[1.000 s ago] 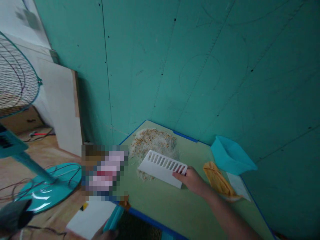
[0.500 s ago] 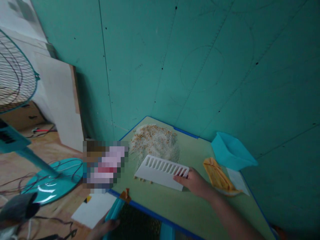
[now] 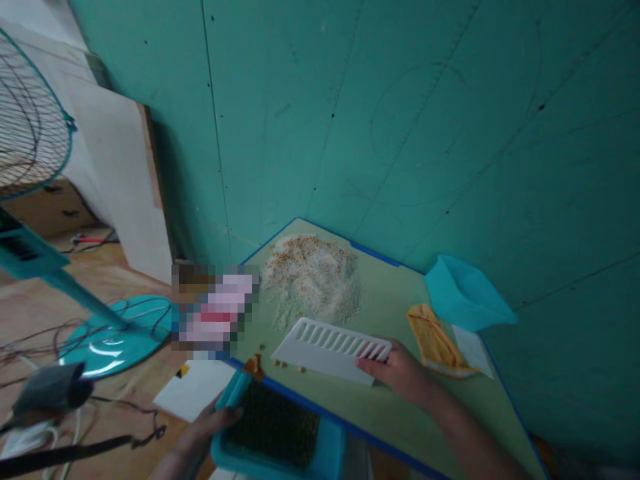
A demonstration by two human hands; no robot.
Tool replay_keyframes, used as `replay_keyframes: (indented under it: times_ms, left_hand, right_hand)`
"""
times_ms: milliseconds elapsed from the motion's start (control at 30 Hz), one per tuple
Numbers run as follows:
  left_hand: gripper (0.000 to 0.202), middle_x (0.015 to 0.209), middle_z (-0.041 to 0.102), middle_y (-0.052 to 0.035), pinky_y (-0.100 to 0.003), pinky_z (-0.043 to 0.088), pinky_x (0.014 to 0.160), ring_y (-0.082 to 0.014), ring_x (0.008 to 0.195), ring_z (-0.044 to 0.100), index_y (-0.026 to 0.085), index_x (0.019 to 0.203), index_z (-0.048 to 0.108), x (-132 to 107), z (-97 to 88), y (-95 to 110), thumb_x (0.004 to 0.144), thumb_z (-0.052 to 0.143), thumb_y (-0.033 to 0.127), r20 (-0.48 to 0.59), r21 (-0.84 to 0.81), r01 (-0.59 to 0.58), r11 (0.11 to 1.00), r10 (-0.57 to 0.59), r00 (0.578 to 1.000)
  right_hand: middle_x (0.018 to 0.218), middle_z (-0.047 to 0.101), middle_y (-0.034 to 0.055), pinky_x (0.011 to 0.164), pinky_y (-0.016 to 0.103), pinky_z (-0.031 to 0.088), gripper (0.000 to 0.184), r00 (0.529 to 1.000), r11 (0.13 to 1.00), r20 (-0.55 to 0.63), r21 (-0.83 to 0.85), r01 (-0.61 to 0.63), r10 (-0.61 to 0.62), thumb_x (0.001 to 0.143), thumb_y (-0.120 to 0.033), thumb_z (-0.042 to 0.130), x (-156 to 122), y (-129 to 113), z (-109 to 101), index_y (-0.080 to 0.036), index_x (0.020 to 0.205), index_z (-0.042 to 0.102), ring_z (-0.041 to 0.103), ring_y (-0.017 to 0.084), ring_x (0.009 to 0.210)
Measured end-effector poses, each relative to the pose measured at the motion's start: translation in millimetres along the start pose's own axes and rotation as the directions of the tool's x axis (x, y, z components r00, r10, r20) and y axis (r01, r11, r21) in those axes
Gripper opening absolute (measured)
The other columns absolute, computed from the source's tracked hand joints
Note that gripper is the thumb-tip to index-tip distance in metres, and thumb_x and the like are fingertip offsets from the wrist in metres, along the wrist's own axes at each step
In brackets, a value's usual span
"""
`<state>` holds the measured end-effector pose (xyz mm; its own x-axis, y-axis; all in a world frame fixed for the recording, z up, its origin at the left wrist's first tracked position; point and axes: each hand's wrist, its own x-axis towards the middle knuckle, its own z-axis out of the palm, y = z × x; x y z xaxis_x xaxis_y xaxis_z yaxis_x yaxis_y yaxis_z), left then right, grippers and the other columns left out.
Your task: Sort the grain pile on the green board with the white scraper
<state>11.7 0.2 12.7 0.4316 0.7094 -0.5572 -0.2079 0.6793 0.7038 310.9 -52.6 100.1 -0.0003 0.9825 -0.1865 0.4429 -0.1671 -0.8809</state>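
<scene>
My right hand [image 3: 397, 371] grips a white slotted plastic scraper [image 3: 327, 360] by its right end. Its long lower edge is down on the green tabletop [image 3: 390, 417], with a few pale yellow pieces [image 3: 283, 364] by its left end. Beyond the scraper lies a spread heap of white granules mixed with orange-yellow kernels [image 3: 315, 277]. Below the table's near edge is a blue tub [image 3: 280, 463] holding small dark bits [image 3: 273, 423]. My left hand [image 3: 217, 427] holds the tub by its left rim, thumb over the edge and the other fingers hidden.
A blue tray [image 3: 467, 293] and a yellow-orange cloth [image 3: 440, 343] lie at the table's right. Brown tape [image 3: 254, 366] sticks to the near-left edge. A teal fan [image 3: 115, 333] and cables [image 3: 145, 433] stand left on the floor. The green wall [image 3: 310, 100] borders the back.
The scraper has moved slightly right and nearer to me, away from the heap. More of the tub shows, my left hand still at its rim. The whole view has shifted a little.
</scene>
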Motion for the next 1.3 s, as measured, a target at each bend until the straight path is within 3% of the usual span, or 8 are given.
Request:
replay_keyframes:
  times_ms: [133,267,467,600,800,933,1033,1300]
  left_hand:
    - [0.054,0.099,0.075,0.0033,-0.035,0.046,0.089,-0.0312,0.118,0.047,0.024,0.115,0.060,2.2,-0.4,1.6,0.062,0.062,0.033,0.013,-0.016,0.014,1.000,-0.014,1.000]
    - [0.048,0.095,0.076,0.0003,-0.035,0.043,0.091,-0.0333,0.108,0.055,0.020,0.106,0.066,-2.9,5.2,4.6,0.060,0.063,0.033,-0.037,-0.001,0.000,1.000,0.000,0.999]
    - [0.037,0.092,0.077,-0.0033,-0.037,0.048,0.080,-0.0339,0.094,0.063,0.018,0.096,0.069,-9.3,16.0,9.3,0.063,0.063,0.031,0.030,-0.015,-0.024,1.000,0.024,0.999]
    - [0.035,0.087,0.077,-0.0017,-0.038,0.049,0.077,-0.0341,0.089,0.065,0.019,0.096,0.069,-4.7,12.1,5.0,0.064,0.062,0.031,0.041,-0.017,-0.032,0.999,0.033,0.999]
    - [0.037,0.093,0.076,-0.0025,-0.038,0.048,0.080,-0.0340,0.109,0.055,0.020,0.098,0.069,-3.7,11.0,5.1,0.064,0.059,0.026,0.039,-0.050,-0.022,0.999,0.023,0.999]
    - [0.041,0.095,0.076,-0.0021,-0.038,0.048,0.082,-0.0335,0.114,0.050,0.019,0.102,0.068,-6.4,12.3,7.2,0.064,0.058,0.027,0.040,-0.032,-0.039,0.999,0.040,0.998]
    - [0.042,0.097,0.075,-0.0022,-0.037,0.048,0.083,-0.0332,0.115,0.050,0.017,0.104,0.067,-6.9,11.7,7.1,0.064,0.058,0.028,0.032,-0.026,-0.036,0.999,0.037,0.999]
    - [0.058,0.098,0.075,-0.0070,-0.043,0.046,0.087,-0.0371,0.108,0.055,0.017,0.114,0.061,-6.1,8.2,9.3,0.057,0.064,0.029,-0.009,-0.047,-0.015,0.999,0.015,1.000]
  right_hand:
    - [0.073,0.064,0.0034,0.064,0.026,0.045,0.027,1.000,0.997,-0.017,-0.072,-0.024,0.023,0.076,-0.038,0.058,-9.1,0.8,2.8,-0.013,0.081,0.065,0.056,0.016,0.069]
    - [0.071,0.062,0.0023,0.057,0.023,0.043,0.029,0.997,0.988,-0.039,-0.138,-0.074,0.069,0.076,-0.041,0.057,-22.1,1.7,8.1,-0.013,0.082,0.063,0.055,0.015,0.064]
    - [0.079,0.065,0.0036,0.063,0.026,0.046,0.029,0.987,0.973,-0.121,-0.192,-0.130,0.108,0.074,-0.044,0.058,-39.1,3.9,16.8,-0.018,0.085,0.064,0.059,0.018,0.071]
    - [0.072,0.064,0.0016,0.063,0.025,0.046,0.024,0.994,0.975,-0.094,-0.211,-0.070,0.051,0.075,-0.043,0.057,-42.0,1.4,18.7,-0.020,0.074,0.064,0.059,0.018,0.069]
    - [0.077,0.064,0.0045,0.067,0.026,0.047,0.025,0.995,0.982,-0.100,-0.188,-0.031,0.013,0.078,-0.041,0.054,-33.0,0.5,12.1,-0.017,0.077,0.063,0.059,0.018,0.074]
    - [0.076,0.063,0.0048,0.072,0.027,0.045,0.027,0.988,0.980,-0.146,-0.196,0.016,-0.045,0.081,-0.041,0.051,-20.9,-0.5,6.9,-0.017,0.077,0.062,0.058,0.019,0.079]
    - [0.074,0.062,0.0036,0.067,0.025,0.045,0.026,0.982,0.972,-0.164,-0.228,0.056,-0.095,0.081,-0.040,0.051,-13.0,-4.8,7.5,-0.017,0.076,0.061,0.057,0.017,0.073]
    - [0.069,0.056,0.0013,0.061,0.022,0.040,0.023,0.965,0.883,-0.011,-0.405,0.237,-0.263,0.084,-0.033,0.049,-4.7,-21.2,15.9,-0.017,0.072,0.059,0.054,0.013,0.067]
